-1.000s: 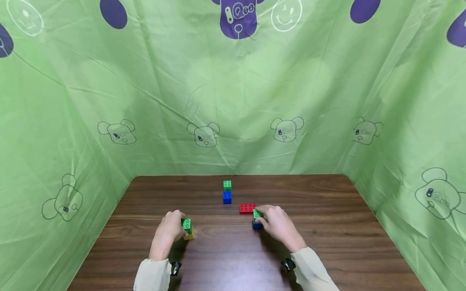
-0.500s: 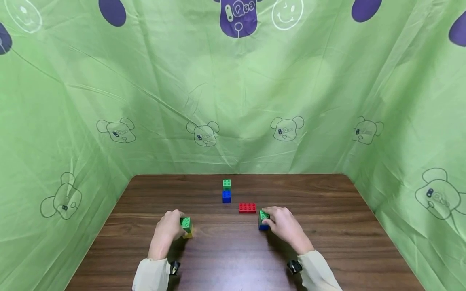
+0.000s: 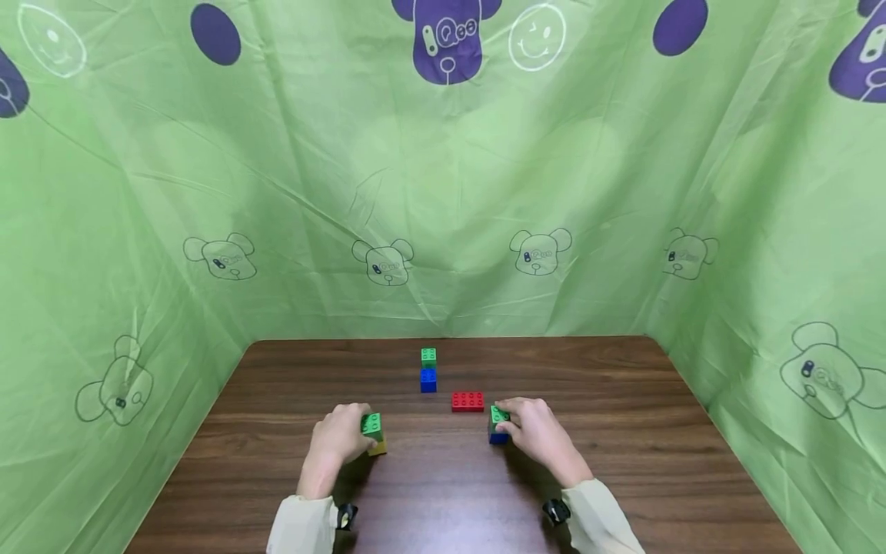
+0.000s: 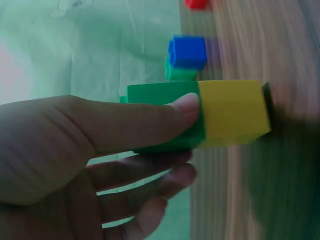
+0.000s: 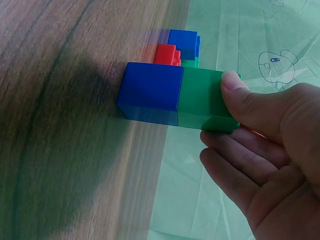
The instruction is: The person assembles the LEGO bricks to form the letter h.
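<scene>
Green cloth [image 3: 450,192] backs the brown table [image 3: 436,485] bearing bricks [image 3: 467,402].

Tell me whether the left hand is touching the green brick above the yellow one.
Touching. The left wrist view shows it: the thumb of the left hand lies against the side of the green brick.

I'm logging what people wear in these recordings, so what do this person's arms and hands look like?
The left sleeve and right sleeve are pale cream, stopping short of the hands. A small black device shows by the left sleeve's end, a similar black device by the right's. The left hand and right hand are bare, with no gloves or rings in sight.
</scene>
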Available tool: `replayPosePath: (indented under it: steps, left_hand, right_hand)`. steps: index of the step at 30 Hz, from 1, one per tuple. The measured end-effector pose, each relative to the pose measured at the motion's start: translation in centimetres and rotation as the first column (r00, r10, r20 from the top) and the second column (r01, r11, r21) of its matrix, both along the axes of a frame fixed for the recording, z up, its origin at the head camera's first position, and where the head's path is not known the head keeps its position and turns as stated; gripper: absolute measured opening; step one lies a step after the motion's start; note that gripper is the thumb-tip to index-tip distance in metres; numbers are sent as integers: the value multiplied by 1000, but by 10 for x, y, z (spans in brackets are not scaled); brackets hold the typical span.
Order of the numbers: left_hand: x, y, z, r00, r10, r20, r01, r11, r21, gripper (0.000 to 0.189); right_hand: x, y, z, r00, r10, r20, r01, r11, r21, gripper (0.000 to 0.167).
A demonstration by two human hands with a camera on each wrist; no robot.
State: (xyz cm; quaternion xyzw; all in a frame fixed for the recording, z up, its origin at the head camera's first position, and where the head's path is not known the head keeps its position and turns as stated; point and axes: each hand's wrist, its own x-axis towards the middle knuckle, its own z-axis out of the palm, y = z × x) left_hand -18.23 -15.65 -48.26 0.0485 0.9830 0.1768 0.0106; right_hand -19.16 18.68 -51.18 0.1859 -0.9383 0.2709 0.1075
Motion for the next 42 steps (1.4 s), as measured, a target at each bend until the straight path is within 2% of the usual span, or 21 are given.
replayPosePath:
  steps: [3,7,12,15,21,32,42]
  left_hand:
    - [-4,20,-1,996,-45,-77,47,999,14,35]
    - [-10,50,-2,982,-116,-147,119,993,11,36]
    - [-14,79,-6,972,-187,-145,191,982,13,37]
    - [-14,89,-11,970,-207,-131,215,975,51,35]
    - [-12,99,-19,971,-208,-118,222,967,127,35]
    - [-10,105,-32,967,-212,-139,227,969,96,39]
    - [-14,103,-37,968,-214,-128,228,967,109,45]
  right_hand:
    - [-1,0,0,1000,4,20,-4,1000,-26,33]
    - [-3,0,1,999,10,45,-8,999,-52,33]
    - [-4,1,1,998,9,67,-6,999,-45,34]
    - [-4,1,1,997,5,82,-2,999,-46,34]
    - [-4,2,2,997,4,79,-1,999,-34,34]
    - [-4,3,2,998,5,64,-3,1000,-27,33]
    - [-6,4,-2,998,43,46,-41,998,-55,34]
